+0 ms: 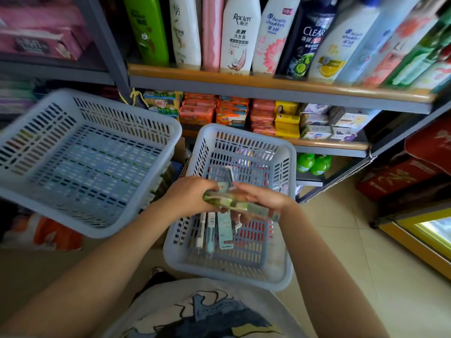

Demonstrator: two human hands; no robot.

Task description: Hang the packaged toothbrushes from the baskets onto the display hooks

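Two grey slotted baskets stand in front of me. The left basket [36, 191] holds nothing that I can see. In the right basket [280, 276] lie a few packaged toothbrushes [224, 230], lengthwise on the bottom. Above it both my hands hold one stack of green toothbrush packs [240, 205] sideways. My left hand [189, 195] grips the stack's left end and my right hand [262, 197] grips its right part from above. No display hooks are in view.
Behind the baskets a shelf unit carries shampoo bottles [240, 32] on top and soap boxes [244, 115] below, with green bottles [313, 163] on the lowest level. Red cartons [402, 176] and a yellow-framed cabinet [419, 240] stand at the right on the tiled floor.
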